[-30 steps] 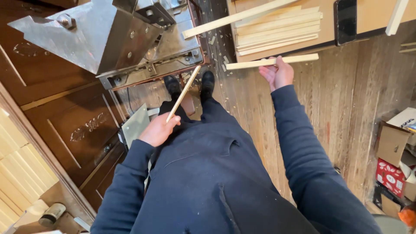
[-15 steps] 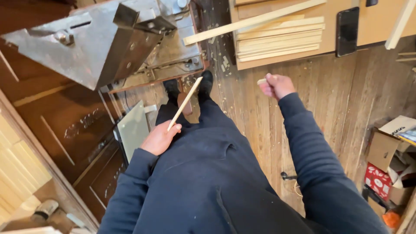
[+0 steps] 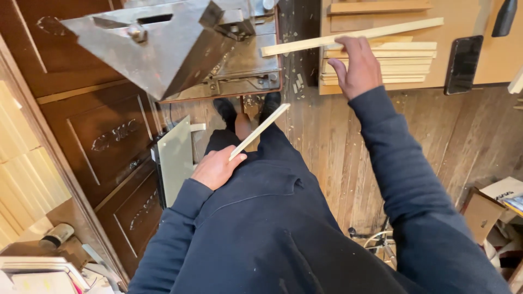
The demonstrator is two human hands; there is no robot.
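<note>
Two pale wooden strips are in play. A short strip [image 3: 259,131] is gripped at its lower end by the left hand [image 3: 216,169], which is closed around it and rests against the lap, so that the strip slants up and away toward the shoes [image 3: 248,106] on the plank floor [image 3: 327,163]. A long strip [image 3: 351,36] lies aslant across the stack of strips [image 3: 381,61] on the light worktop [image 3: 463,16], its near end jutting out over the edge toward the metal machine [image 3: 169,43]. The right hand [image 3: 357,68] is stretched out to it, fingers spread and laid on the strip from above; whether it is truly pinched or only touched cannot be told.

For the pick to go well, the long strip is best taken nearer its middle (it overhangs a good way, so a grip at one end would let it tip or swing). A firm pinch between thumb and fingers is advised before lifting, and the strips stacked below are better left undisturbed. The dark phone [image 3: 463,64] lying just beside the stack is to be kept clear of. The short strip is best held low and steady meanwhile, away from the machine's edge.
</note>
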